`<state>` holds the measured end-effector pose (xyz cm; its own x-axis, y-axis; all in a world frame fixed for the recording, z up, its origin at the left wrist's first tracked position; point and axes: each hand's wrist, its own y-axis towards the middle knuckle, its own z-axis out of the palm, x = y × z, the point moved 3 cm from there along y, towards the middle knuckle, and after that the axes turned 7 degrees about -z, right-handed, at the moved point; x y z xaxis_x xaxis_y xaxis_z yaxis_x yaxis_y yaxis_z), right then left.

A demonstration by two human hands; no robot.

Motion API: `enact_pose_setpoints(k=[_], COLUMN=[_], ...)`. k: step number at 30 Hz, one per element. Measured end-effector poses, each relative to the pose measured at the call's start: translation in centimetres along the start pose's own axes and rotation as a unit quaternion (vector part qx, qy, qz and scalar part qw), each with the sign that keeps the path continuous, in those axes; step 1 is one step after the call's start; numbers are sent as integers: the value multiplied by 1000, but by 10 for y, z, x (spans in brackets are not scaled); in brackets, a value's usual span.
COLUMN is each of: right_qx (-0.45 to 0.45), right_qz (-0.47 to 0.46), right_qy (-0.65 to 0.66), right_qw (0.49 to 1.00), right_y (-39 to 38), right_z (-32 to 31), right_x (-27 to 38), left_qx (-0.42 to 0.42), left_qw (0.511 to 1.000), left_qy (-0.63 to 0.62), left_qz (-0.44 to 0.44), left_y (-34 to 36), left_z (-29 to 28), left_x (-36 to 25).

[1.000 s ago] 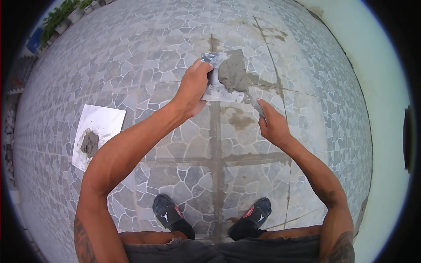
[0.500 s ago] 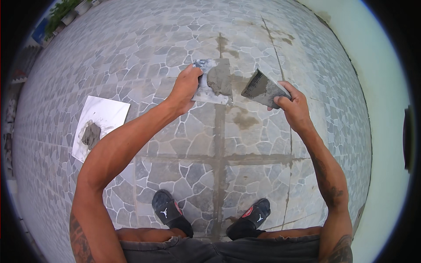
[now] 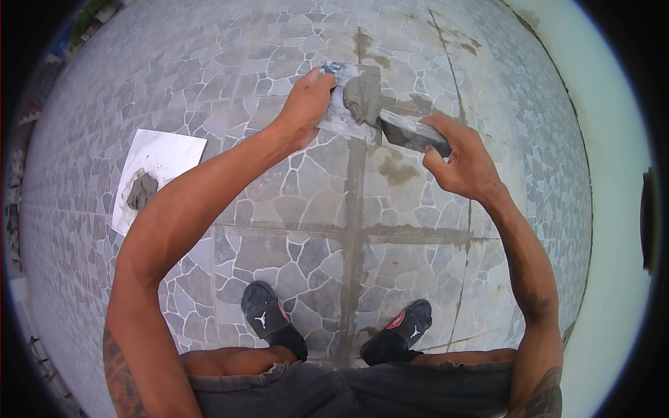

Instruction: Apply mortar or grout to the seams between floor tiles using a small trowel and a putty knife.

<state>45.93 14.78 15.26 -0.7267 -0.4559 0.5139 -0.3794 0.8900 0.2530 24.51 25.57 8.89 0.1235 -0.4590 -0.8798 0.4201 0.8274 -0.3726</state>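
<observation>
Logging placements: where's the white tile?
In the head view, the white tile lies at left on the paved floor, partly hidden by the left forearm.

Pale wall (image 3: 614, 174) runs along right side, curved; green plants (image 3: 86, 22), blurred, far upper left, white pot (image 3: 109, 10) just beside them

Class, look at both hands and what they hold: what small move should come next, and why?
Probably a short scrape of the scraper into the grey paste: the right hand holds its blade close by the lump's lower right edge, and the left hand grips the plate carrying it.
</observation>
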Motion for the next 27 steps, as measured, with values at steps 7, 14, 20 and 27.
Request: enact_pose_setpoints(k=[7,14,20,27], right_qx=[163,175,210,242], right_qz=[182,89,53,1], right_qy=[-26,-159,-241,-252], right_qw=[969,968,946,937], right_y=[7,63,120,123], right_z=[45,133,176,201], right_x=[-74,-184,-233,-247], left_qx=[-91,-133,-183,-203], left_qw=[995,990,982,977], left_qy=[-20,-38,-17,4], left_qz=[27,13,-40,-71], left_y=[14,23,15,38], left_z=[-37,-85,-105,-134], left_x=[-19,-2,8,40])
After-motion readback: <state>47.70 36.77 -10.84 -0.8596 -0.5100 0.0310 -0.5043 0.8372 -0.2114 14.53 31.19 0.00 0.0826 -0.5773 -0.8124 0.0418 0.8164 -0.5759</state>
